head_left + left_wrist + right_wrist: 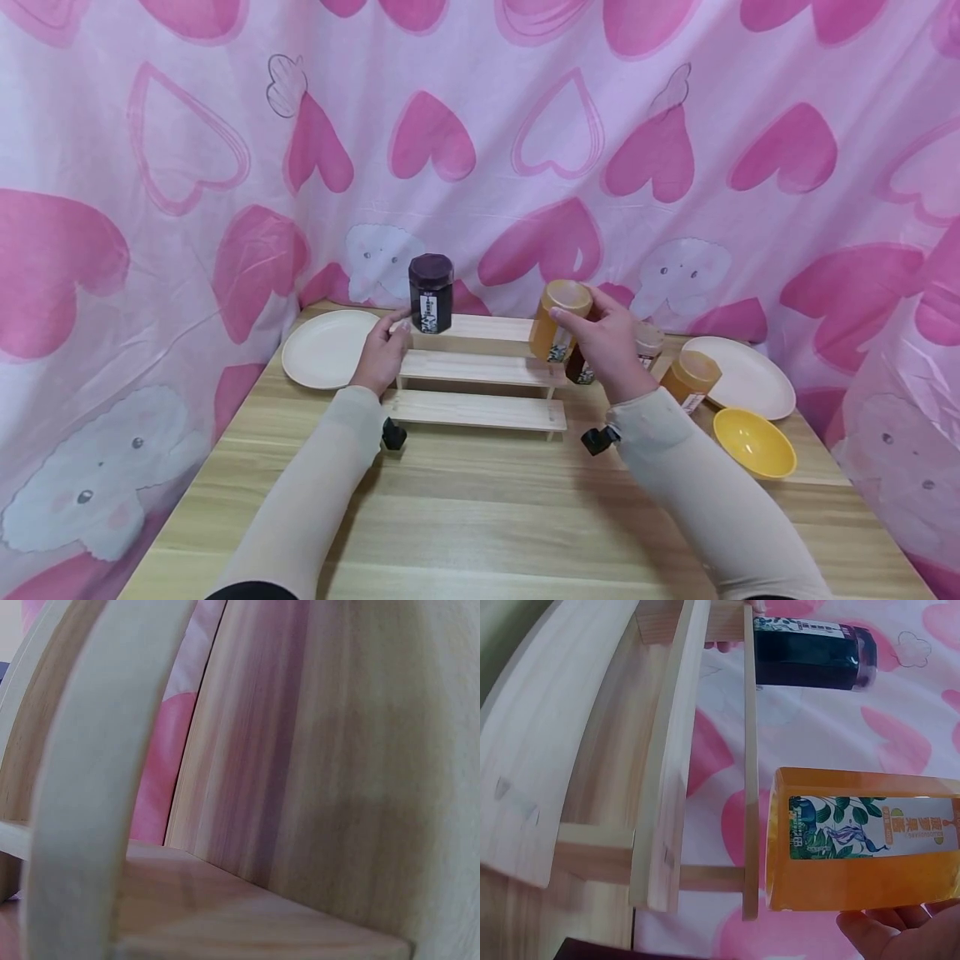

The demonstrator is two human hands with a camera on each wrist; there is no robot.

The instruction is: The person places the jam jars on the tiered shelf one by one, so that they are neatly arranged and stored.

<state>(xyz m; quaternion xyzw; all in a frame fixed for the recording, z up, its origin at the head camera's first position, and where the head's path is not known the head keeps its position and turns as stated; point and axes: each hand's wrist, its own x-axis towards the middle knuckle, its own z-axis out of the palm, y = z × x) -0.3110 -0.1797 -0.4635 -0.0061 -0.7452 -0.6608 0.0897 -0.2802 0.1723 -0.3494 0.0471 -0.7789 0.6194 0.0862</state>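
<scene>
Visibly, a label with Chinese characters, leaves and a violet-blue figure is fronting the amber-filled jar (862, 836), which the right hand (611, 342) is gripping near the right end of the wooden shelf (480, 367); a labelled, dark-filled jar (431, 293) is standing on the top tier, the left hand (381, 354) gripping the shelf's left end

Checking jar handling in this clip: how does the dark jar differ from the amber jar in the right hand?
The dark jar looks nearly black, whereas the amber jar is translucent orange. The dark jar stands on the wooden rack's top tier; the amber jar is held in the right hand. Both bear printed labels.
</scene>
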